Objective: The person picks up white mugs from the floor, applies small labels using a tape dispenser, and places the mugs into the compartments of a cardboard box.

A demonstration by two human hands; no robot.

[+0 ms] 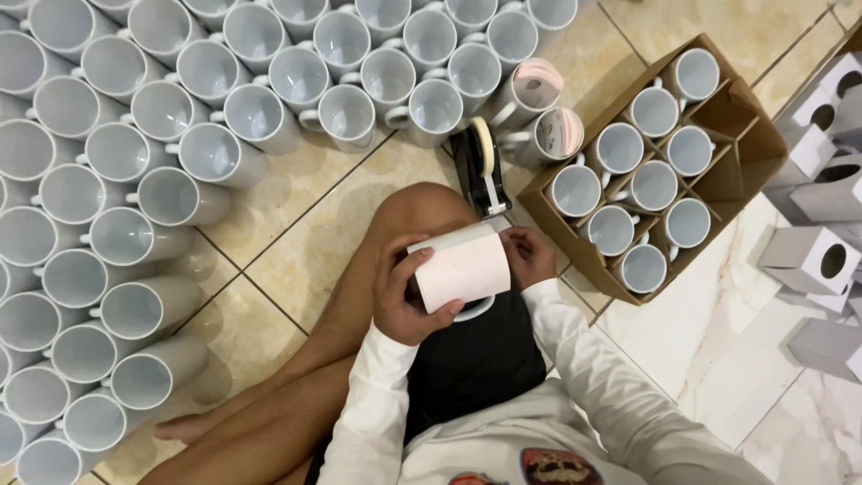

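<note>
Paper-wrapped mug (462, 269) between tape dispenser (480, 166), hands.

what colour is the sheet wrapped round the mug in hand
Pale pink sheet, seen in the head view.

brown divided carton (752, 135): right, on floor | white window boxes (811, 259): far right, piled

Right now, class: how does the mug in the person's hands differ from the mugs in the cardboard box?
The held mug lies on its side, wrapped in a sheet of paper; the boxed mugs stand upright and bare, mouths up. The held mug is gripped by the left hand and right hand; the boxed mugs sit in divider cells of the cardboard box. Both are white with handles.
</note>
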